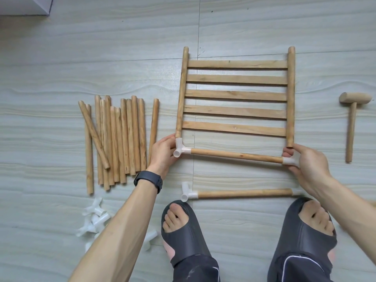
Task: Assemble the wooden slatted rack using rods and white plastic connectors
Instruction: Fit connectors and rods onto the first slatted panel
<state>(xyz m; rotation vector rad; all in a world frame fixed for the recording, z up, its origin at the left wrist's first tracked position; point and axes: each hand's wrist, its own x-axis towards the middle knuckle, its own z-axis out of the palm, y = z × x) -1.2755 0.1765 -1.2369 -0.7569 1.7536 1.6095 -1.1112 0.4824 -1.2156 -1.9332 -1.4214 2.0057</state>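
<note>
On the floor [122, 58], the left hand [162, 153] grips the connector [180, 148] at one end of a rod [236, 155]. The right hand [305, 163] curls its fingers round the other connector [290, 160], just below the slatted panel [236, 96].

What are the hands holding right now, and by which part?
One rod with a white connector on each end: left hand grips the left connector, right hand the right connector.
</note>
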